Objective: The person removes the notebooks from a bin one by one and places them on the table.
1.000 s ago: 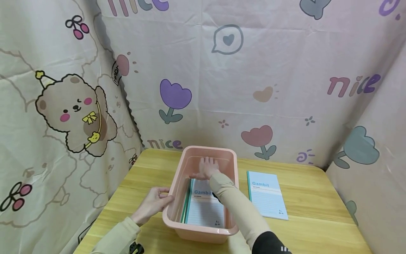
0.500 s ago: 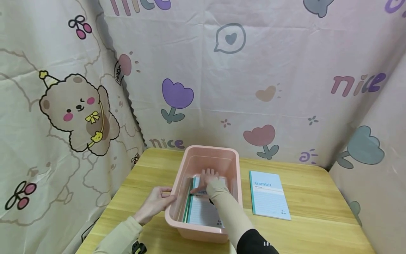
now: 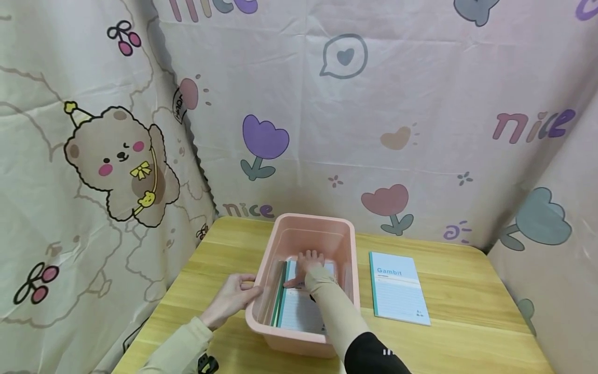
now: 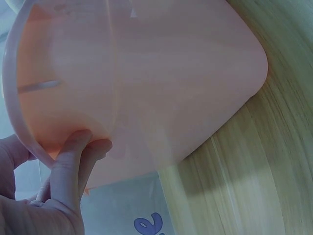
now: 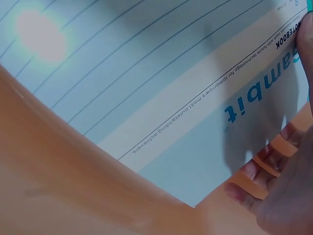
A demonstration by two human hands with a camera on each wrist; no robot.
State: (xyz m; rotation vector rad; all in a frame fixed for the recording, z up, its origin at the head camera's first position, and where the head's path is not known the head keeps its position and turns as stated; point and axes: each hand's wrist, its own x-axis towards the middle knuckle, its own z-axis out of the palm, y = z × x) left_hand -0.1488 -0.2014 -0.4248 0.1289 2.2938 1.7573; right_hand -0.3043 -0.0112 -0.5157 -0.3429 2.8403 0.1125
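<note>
A pink plastic bin [image 3: 289,332] stands on the table with several light-blue lined notebooks [image 3: 300,310] stacked inside, green spines towards the left. "Gambit" is printed on the top cover, plain in the right wrist view [image 5: 254,100]. My left hand [image 3: 233,297] pinches the bin's left rim; in the left wrist view its fingers [image 4: 68,166] lie on the outer wall. Inside the bin, my right hand [image 3: 307,267] rests over the top notebook's far end, thumb by the spine and fingers spread at the far edge. My sleeve covers part of the stack.
Another Gambit notebook [image 3: 399,293] lies flat on the wooden table [image 3: 472,311], right of the bin. A patterned cloth [image 3: 327,130] hangs behind the table and on both sides. My right forearm passes over the bin's near right corner.
My right hand has come down and nearer from the bin's far wall onto the top notebook. The left hand keeps its hold on the rim. The whole view has shifted slightly.
</note>
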